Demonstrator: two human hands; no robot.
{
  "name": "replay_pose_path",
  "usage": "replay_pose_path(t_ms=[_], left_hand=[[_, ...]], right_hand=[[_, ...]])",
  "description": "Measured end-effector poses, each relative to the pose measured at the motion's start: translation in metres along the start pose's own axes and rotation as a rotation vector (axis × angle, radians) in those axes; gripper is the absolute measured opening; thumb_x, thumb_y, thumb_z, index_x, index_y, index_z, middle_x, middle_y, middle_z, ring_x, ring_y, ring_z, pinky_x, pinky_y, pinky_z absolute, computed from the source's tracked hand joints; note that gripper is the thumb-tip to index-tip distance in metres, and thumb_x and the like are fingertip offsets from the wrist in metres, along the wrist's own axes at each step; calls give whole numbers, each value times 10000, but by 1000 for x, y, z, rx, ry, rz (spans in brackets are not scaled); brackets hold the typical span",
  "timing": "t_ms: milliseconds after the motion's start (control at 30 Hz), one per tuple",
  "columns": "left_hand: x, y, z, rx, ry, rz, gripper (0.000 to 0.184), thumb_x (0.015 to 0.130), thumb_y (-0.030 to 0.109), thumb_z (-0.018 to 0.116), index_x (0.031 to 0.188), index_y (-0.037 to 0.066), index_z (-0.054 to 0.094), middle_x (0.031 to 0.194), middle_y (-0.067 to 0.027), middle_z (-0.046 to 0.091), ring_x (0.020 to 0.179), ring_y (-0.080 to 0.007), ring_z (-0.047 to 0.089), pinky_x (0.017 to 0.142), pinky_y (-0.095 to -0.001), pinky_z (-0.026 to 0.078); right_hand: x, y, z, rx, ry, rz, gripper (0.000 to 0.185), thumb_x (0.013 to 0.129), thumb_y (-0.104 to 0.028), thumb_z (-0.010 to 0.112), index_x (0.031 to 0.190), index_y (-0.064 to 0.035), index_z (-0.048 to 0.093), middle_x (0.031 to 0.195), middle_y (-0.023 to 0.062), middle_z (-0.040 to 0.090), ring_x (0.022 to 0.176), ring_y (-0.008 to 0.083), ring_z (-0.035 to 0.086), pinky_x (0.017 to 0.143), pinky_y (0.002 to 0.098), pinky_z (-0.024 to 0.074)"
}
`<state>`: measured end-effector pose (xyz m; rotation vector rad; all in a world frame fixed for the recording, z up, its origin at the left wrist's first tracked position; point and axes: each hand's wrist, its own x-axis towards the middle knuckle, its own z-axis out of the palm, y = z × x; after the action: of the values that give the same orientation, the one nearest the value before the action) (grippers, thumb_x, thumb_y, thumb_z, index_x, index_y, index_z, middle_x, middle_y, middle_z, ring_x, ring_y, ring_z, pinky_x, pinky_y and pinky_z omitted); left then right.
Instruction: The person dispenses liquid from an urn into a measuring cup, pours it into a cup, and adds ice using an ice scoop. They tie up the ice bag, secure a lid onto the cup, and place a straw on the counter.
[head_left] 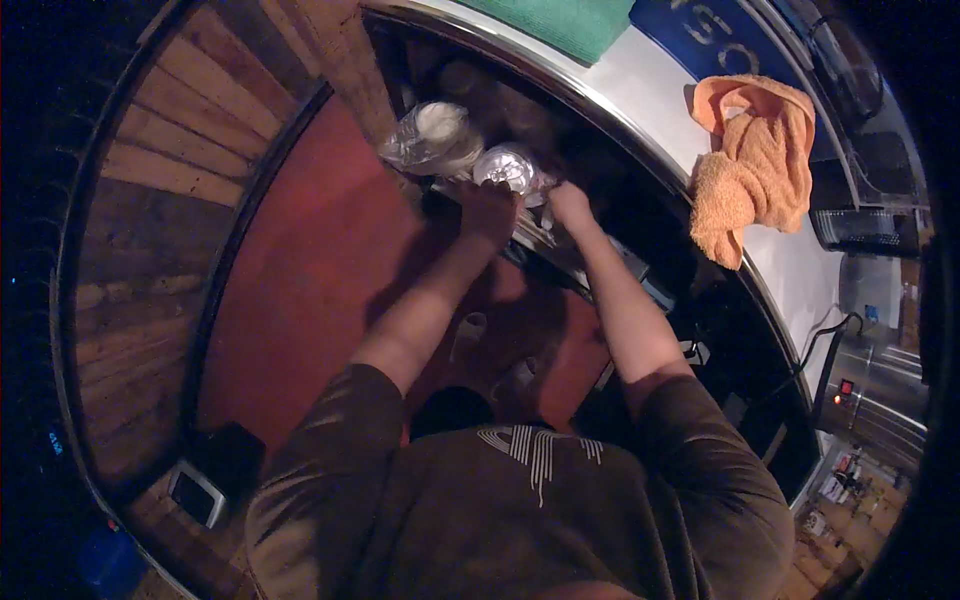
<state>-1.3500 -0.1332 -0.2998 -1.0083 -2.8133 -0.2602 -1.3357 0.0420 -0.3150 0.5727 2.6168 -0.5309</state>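
Observation:
A silver-topped drink can (pixel 503 168) stands upright on a dark shelf under the counter. My left hand (pixel 488 213) is at the near side of this can, its fingers curled against the rim. Just to the right, my right hand (pixel 569 208) is closed in a pinch beside some crinkled, shiny wrapping (pixel 541 187). What lies between those fingers is too small to make out. Left of the can sits a clear plastic sleeve (pixel 437 135) with pale round items inside, perhaps stacked cups. The shelf's deeper part is in shadow.
An orange towel (pixel 765 165) lies crumpled on the white counter (pixel 650 85), near a green cloth (pixel 560 22) and a blue mat (pixel 700 35). A metal appliance (pixel 870 385) with a red switch stands at the right. Below is a red floor (pixel 300 260).

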Motion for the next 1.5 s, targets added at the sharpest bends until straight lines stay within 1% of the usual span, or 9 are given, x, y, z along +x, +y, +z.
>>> replay_pose_path(t_ms=[133, 467, 567, 867, 967, 1033, 1133, 1300, 1500], left_hand=[[7, -3, -3, -143, -19, -98, 334, 855, 392, 464, 941, 131, 655, 957, -90, 636, 953, -272, 572, 866, -537, 340], [6, -12, -24, -343, -77, -274, 206, 791, 342, 581, 856, 178, 689, 972, -22, 623, 1018, -216, 518, 948, -464, 328], [3, -12, -14, -417, -29, -327, 153, 762, 319, 619, 826, 200, 693, 939, -18, 629, 1003, -215, 527, 955, -464, 314], [3, -15, 20, -647, 46, -394, 157, 720, 281, 669, 802, 148, 681, 827, -46, 671, 801, -240, 637, 732, -363, 483], [3, -17, 17, -819, 91, -447, 125, 719, 242, 661, 784, 136, 670, 830, -50, 667, 827, -233, 632, 773, -367, 469], [3, -19, 14, -921, 113, -480, 50, 698, 158, 668, 746, 144, 663, 834, -36, 665, 850, -235, 627, 837, -376, 443], [-3, -31, 32, -912, 194, -462, 90, 725, 127, 670, 810, 107, 649, 802, -52, 660, 761, -218, 639, 719, -318, 487], [-6, -40, 45, -1755, 437, -399, 100, 793, 133, 665, 829, 54, 616, 762, -49, 640, 702, -147, 614, 672, -290, 490], [-15, -41, -8, -1696, 354, -491, 109, 810, 117, 664, 869, 51, 601, 836, -64, 629, 784, -150, 606, 708, -291, 490]], right_hand=[[-16, -10, -4, 168, 130, 51, 377, 823, -314, 501, 1004, -11, 633, 1002, 257, 609, 951, 391, 594, 843, 439, 460], [-53, -32, -18, 341, 399, -15, 308, 770, -227, 610, 1014, -38, 621, 926, 215, 632, 875, 375, 607, 781, 434, 473], [-66, -44, -15, 365, 650, -231, 254, 766, -188, 621, 977, -49, 646, 891, 190, 644, 814, 346, 618, 740, 395, 481], [-38, -42, 29, 1037, 285, -72, 194, 782, -209, 659, 791, -16, 675, 683, 101, 638, 607, 164, 580, 603, 318, 451], [-45, -51, 10, 914, 288, 61, 186, 784, -192, 661, 755, -8, 669, 664, 100, 637, 584, 153, 568, 587, 311, 441], [-40, -53, 17, 814, 397, 38, 149, 781, -172, 647, 784, -22, 645, 679, 126, 621, 619, 265, 577, 628, 352, 461], [-47, -59, 13, 556, 571, -89, 157, 769, -159, 638, 873, -41, 625, 799, 149, 601, 759, 327, 580, 714, 384, 471], [-52, -62, 15, 114, 635, -403, 262, 754, -178, 628, 995, -77, 609, 1073, 165, 525, 1026, 335, 500, 857, 430, 432], [-44, -59, 19, 0, 673, -363, 280, 763, -205, 624, 1022, -96, 616, 1116, 179, 502, 1052, 349, 471, 883, 454, 410]])
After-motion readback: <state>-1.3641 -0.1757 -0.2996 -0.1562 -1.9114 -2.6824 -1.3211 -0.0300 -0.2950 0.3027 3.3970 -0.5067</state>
